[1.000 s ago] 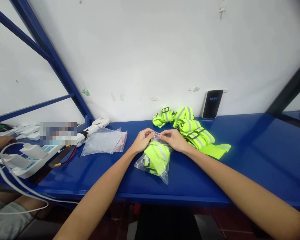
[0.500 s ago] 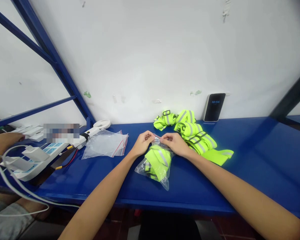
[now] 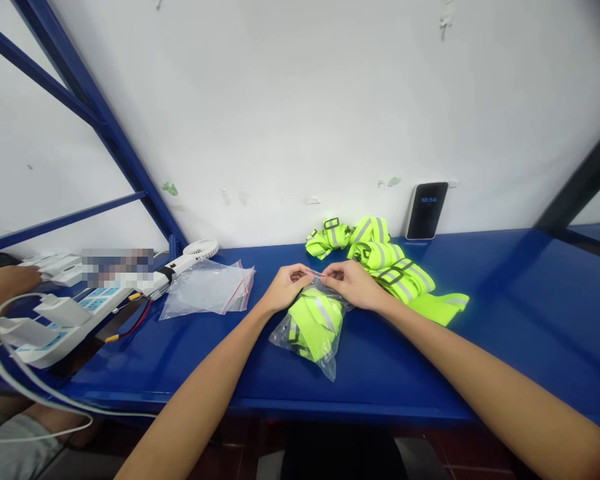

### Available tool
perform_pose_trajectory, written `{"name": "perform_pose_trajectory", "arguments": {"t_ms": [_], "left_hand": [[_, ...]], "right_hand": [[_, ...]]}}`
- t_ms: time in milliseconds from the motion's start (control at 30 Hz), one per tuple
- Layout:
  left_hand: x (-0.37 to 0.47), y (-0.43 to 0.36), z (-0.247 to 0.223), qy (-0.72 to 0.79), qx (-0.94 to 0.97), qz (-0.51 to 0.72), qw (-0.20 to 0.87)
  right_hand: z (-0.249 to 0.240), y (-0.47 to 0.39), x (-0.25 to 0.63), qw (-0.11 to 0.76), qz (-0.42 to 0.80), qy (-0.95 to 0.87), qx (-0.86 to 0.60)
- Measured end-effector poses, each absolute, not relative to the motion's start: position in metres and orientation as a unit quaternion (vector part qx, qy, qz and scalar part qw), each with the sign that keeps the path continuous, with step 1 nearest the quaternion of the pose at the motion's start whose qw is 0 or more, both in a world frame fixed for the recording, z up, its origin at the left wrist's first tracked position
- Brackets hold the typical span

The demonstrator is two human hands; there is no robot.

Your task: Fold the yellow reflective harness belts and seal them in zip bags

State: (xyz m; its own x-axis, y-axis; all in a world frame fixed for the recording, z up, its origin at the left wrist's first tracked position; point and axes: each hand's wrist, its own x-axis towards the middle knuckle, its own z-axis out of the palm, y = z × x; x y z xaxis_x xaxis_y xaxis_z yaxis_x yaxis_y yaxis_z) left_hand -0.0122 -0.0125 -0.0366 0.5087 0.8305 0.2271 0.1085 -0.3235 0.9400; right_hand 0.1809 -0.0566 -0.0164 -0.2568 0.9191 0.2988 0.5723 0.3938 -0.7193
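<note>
A clear zip-lock bag (image 3: 330,365) lies on the blue table in front of me. Inside it is a folded neon-yellow reflective strap (image 3: 314,325) with a grey stripe and a dark buckle. At the left of the bag's red-lined top edge, my left hand (image 3: 289,287) pinches the plastic. My right hand (image 3: 349,283) pinches the same edge a short way to the right. Beyond my right hand lie several rolled neon straps (image 3: 380,257) with black buckles, one with a loose flat end (image 3: 443,307). A pile of flat clear bags (image 3: 205,290) rests to the left.
A small white fan (image 3: 200,250) and a white power strip (image 3: 80,327) with plugs and cables occupy the left side. A phone (image 3: 427,211) leans on the wall at the back. At far left, another person's hand (image 3: 13,280) reaches over the table.
Both hands still pinch the bag's top edge, with only slight finger movement. The whole view has shifted a little. The other person's hand at far left has moved slightly.
</note>
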Motion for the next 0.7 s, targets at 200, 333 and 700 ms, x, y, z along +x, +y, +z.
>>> {"name": "perform_pose_trajectory", "arguments": {"t_ms": [200,333,700], "left_hand": [[-0.013,-0.01,-0.039,0.33,0.722,0.377,0.477],[-0.014,-0.01,-0.04,0.335,0.733,0.371,0.461],[-0.011,-0.017,-0.039,0.323,0.737,0.388,0.449]], "right_hand": [[-0.023,-0.055,0.181,0.364,0.244,-0.751,-0.494],[-0.025,-0.056,0.179,0.375,0.241,-0.743,-0.499],[-0.028,-0.058,0.177,0.392,0.244,-0.745,-0.481]]}}
